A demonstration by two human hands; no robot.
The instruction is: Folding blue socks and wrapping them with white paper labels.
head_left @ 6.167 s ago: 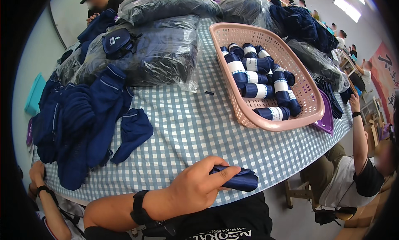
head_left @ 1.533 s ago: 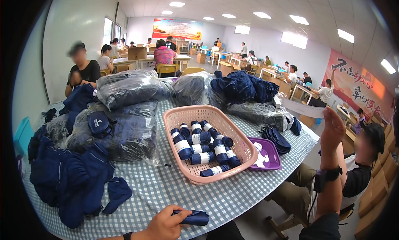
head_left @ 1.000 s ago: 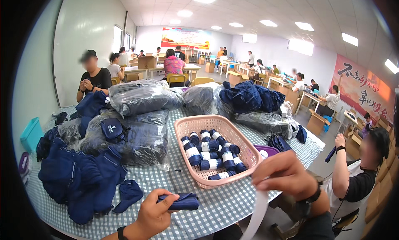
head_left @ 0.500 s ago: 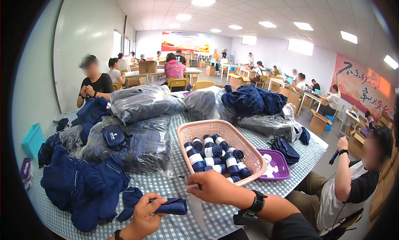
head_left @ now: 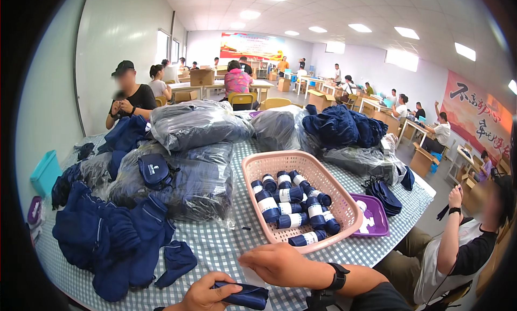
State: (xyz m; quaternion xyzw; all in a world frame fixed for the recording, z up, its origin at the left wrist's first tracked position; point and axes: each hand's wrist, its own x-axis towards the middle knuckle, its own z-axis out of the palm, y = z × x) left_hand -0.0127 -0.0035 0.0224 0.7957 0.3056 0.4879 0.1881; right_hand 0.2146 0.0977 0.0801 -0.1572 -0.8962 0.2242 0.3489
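My left hand (head_left: 207,294) is closed around a navy fabric roll (head_left: 245,296), which points to the right. Just above it, my right hand (head_left: 280,263) is bent downward with its fingers together. A pale strip (head_left: 252,277) shows faintly beneath the right fingers, and whether they pinch it is hidden. Beyond that hand stands a pink perforated basket (head_left: 353,225) with several navy rolls (head_left: 268,204) wrapped in white bands. A loose piece of navy cloth (head_left: 177,261) lies left of my hands, next to a heap of navy garments (head_left: 107,230).
Plastic-wrapped bundles (head_left: 199,182) cover the table's far side, with a navy pouch (head_left: 155,168) on one. Right of the basket are a purple tray (head_left: 377,225) with white pieces and stacked navy pouches (head_left: 383,197). Co-workers sit at the right (head_left: 458,246) and far left (head_left: 132,98).
The view has swung slightly left. My left hand and the navy roll have moved right and nearer me, away from the loose cloth. The right hand's fingers have turned further down.
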